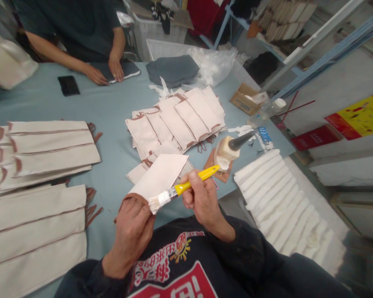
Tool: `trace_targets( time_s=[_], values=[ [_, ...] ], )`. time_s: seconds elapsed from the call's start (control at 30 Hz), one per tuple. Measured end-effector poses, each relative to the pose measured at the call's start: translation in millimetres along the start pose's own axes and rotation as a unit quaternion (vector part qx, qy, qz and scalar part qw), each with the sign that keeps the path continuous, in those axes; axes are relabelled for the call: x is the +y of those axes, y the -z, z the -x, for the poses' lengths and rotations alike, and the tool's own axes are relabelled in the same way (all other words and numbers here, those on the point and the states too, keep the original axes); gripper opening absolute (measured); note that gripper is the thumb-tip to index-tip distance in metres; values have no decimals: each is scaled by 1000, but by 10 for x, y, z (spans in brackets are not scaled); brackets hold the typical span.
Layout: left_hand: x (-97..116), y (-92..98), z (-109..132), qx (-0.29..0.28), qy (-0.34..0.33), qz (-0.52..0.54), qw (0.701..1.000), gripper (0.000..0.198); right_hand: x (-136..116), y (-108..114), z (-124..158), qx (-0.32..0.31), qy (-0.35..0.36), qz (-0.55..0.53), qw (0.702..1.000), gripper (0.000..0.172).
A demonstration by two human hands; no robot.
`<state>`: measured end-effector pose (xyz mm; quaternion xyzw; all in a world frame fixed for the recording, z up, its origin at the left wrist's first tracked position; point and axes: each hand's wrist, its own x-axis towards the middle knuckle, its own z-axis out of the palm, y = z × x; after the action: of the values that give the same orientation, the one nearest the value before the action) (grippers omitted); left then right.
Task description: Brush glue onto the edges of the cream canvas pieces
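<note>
Brush [186, 187] in closed right grip [202, 198], left grip [132, 231] pinching pouch [160, 176] (bristles [155, 203] at its edge); bottle [228, 151], pouch pile [177, 120] beyond.

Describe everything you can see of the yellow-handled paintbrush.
The yellow-handled paintbrush is a small flat brush: bright yellow plastic-looking handle, shiny metal ferrule, short pale bristles. The right hand grips the handle near its middle. It is tilted, handle end up to the right, bristles down to the left, where they meet the brown-trimmed edge of the cream fabric piece held by the left hand. Whether the bristles are wet cannot be told.
</note>
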<state>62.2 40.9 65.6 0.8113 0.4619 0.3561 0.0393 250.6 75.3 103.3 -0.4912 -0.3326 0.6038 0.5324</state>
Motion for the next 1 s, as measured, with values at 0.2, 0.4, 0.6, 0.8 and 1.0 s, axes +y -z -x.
trace_targets(
  time_s=[0.2,0.4,0.6,0.8,1.0],
  values=[
    [15,-19,6,-2,7,12,1000,21,4,-13,10,9,-4,3,1000,51],
    [-3,-34,9,3,6,29,1000,19,-30,-46,-5,-24,-26,2,999,53],
    [14,1,43,23,89,111,990,21,-189,71,-69,21,-30,-31,999,49],
    [106,185,-65,-13,324,254,911,20,-271,31,-87,29,2,-52,998,47],
    [109,356,-228,-29,454,355,817,33,-262,-79,-22,-14,52,-57,997,47]
  ],
)
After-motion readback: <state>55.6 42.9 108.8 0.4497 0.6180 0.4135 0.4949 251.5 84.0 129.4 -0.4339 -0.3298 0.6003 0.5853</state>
